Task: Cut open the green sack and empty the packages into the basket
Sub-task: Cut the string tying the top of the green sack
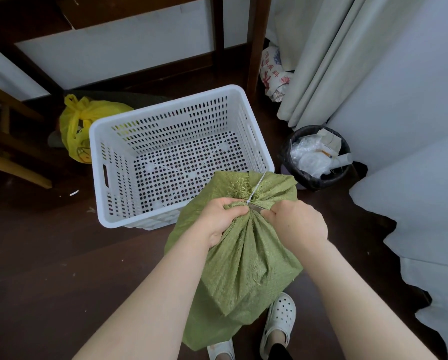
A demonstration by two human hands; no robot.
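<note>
The basket (178, 118) stands open-topped, a bin (285, 157) just right, yellow bag (87, 118) just left

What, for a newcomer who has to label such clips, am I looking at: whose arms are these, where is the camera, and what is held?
The camera sits on a person's head, looking down, so the arms are their own. The left hand grips the gathered neck of a green woven sack, closed by a white zip tie. The right hand holds a small metal blade at that tie. Ahead on the dark floor stands a white perforated basket, with no packages inside yet. A black waste bin stands to its right.
</note>
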